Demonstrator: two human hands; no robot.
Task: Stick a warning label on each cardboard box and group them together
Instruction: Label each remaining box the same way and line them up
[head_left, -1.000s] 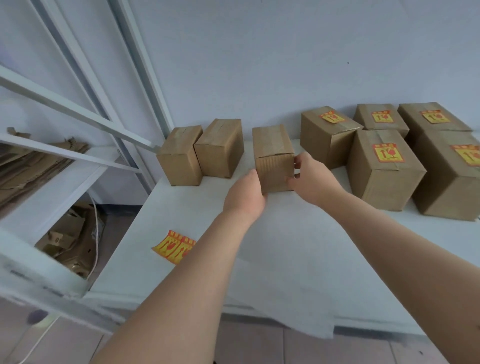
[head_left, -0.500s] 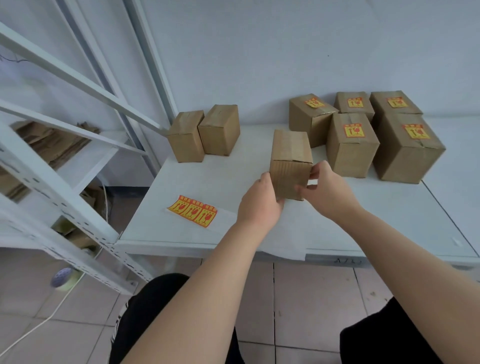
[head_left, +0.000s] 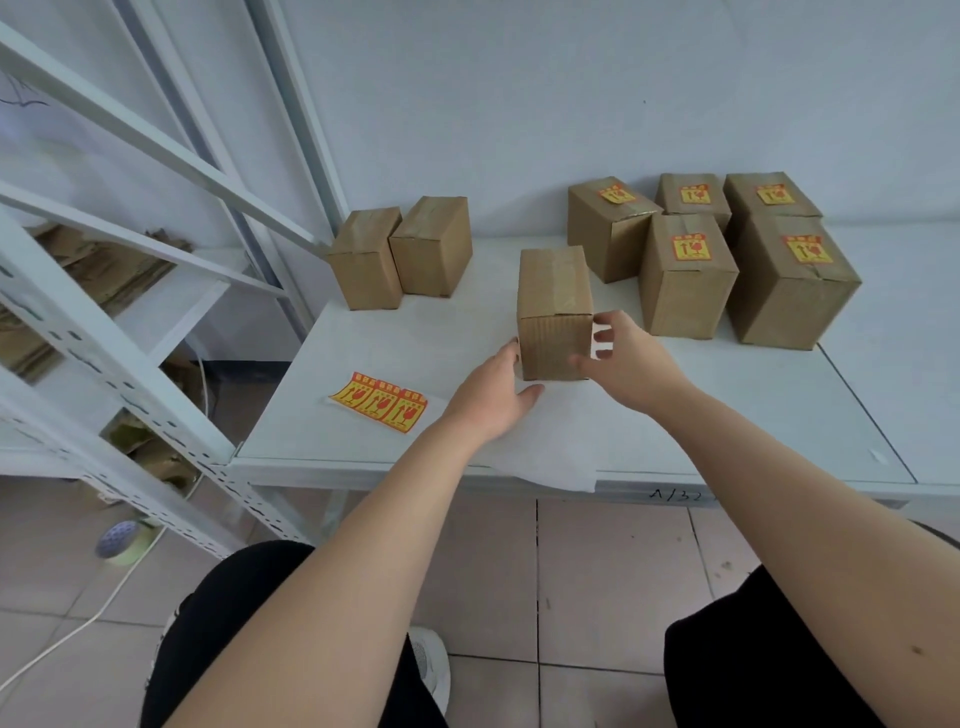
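Note:
A plain cardboard box (head_left: 555, 312) with no label stands upright on the white table (head_left: 753, 415), in the middle near the front. My left hand (head_left: 493, 397) lies at its lower left corner, thumb against the side, fingers loose on the table. My right hand (head_left: 631, 364) is at its lower right, thumb on the front corner, fingers spread and slightly off the side. A strip of three yellow and red warning labels (head_left: 379, 401) lies to the left. Two more unlabelled boxes (head_left: 402, 260) stand at the back left. Several labelled boxes (head_left: 685, 280) are grouped at the back right.
A white metal shelving rack (head_left: 104, 332) with flattened cardboard stands at the left, touching the table's corner. A white paper sheet (head_left: 561, 452) hangs over the table's front edge. A tape roll (head_left: 122, 540) and a white cable lie on the tiled floor.
The box came toward me from the back of the table and now rests on the surface. Both hands have loosened from its sides. The camera has tilted down.

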